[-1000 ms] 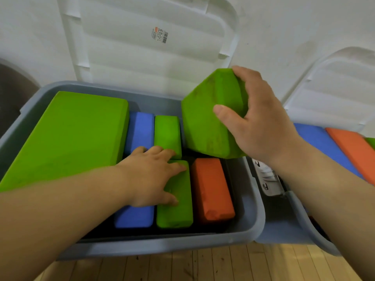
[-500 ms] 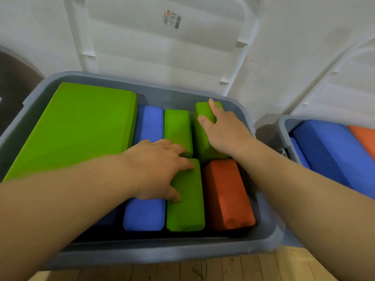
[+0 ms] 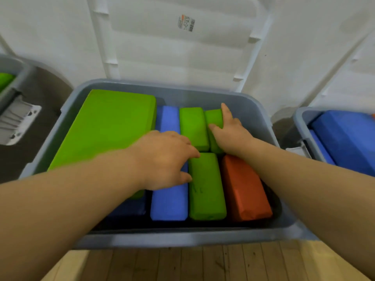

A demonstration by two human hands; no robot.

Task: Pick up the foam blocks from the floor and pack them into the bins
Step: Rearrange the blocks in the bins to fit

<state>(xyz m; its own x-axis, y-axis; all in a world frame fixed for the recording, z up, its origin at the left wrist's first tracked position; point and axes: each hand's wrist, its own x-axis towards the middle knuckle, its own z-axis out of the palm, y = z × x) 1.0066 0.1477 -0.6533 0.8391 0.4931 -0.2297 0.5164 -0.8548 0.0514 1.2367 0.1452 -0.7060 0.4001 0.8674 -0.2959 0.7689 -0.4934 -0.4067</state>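
Observation:
A grey bin [image 3: 182, 238] in front of me holds foam blocks. A big green slab [image 3: 107, 126] fills its left side. Beside it lie a blue block [image 3: 169, 201], a near green block [image 3: 206, 187], an orange block [image 3: 244, 189] and a far green block [image 3: 192, 126]. My right hand [image 3: 229, 130] presses flat on a green block [image 3: 214, 118] standing in the far right corner, fingers spread. My left hand [image 3: 164, 157] rests on the blue and near green blocks, fingers loosely apart, holding nothing.
The bin's white lid [image 3: 178, 47] leans open against the wall behind. A second grey bin [image 3: 300, 122] at right holds blue blocks [image 3: 345, 138]. Part of another bin [image 3: 12, 82] shows at far left. Wooden floor [image 3: 182, 264] runs along the bottom.
My right hand carried the green block down from above the bin and set it into the far right corner, and now presses on it. My left hand has stayed on the blocks.

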